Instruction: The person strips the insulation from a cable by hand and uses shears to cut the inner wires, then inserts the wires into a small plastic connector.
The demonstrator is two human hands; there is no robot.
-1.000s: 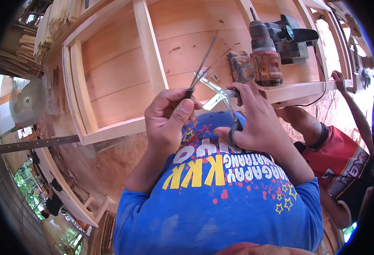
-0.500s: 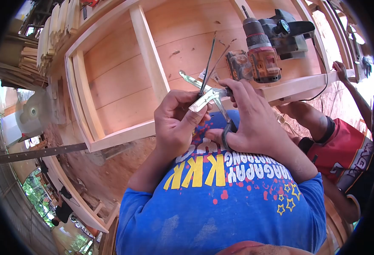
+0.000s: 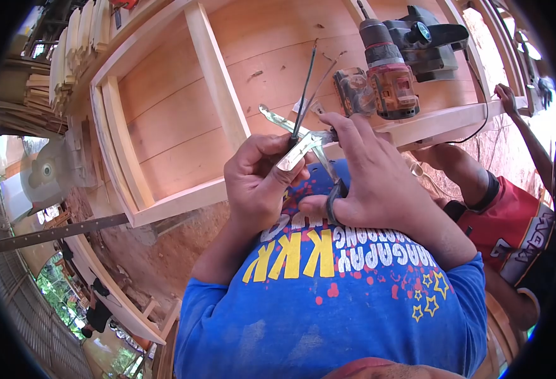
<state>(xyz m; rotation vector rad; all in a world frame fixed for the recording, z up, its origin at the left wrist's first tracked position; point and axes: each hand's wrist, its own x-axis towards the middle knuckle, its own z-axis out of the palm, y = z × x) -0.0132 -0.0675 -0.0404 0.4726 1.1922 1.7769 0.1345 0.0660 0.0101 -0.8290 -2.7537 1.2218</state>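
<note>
Scissors (image 3: 320,155) with metal blades and dark handles are in my right hand (image 3: 379,183), thumb and fingers at the two handles. The blades are spread around a pair of thin dark wires (image 3: 304,95), close above my left fingers. My left hand (image 3: 259,180) pinches the lower end of the wires between thumb and fingers. The wires' upper ends stand apart in a V over the wooden panel. Both hands are close together in front of my blue shirt.
A framed wooden panel (image 3: 221,82) lies ahead. On it sit a red cordless drill (image 3: 388,76), a spare battery (image 3: 354,90) and a black power tool (image 3: 426,44) with a cord. A person in red shorts (image 3: 505,221) sits at the right. Wood strips (image 3: 73,57) are stacked at the far left.
Both hands, with the scissors and wires, have shifted slightly left in view. The wires' tips lean a little further left. The grip of each hand stays the same.
</note>
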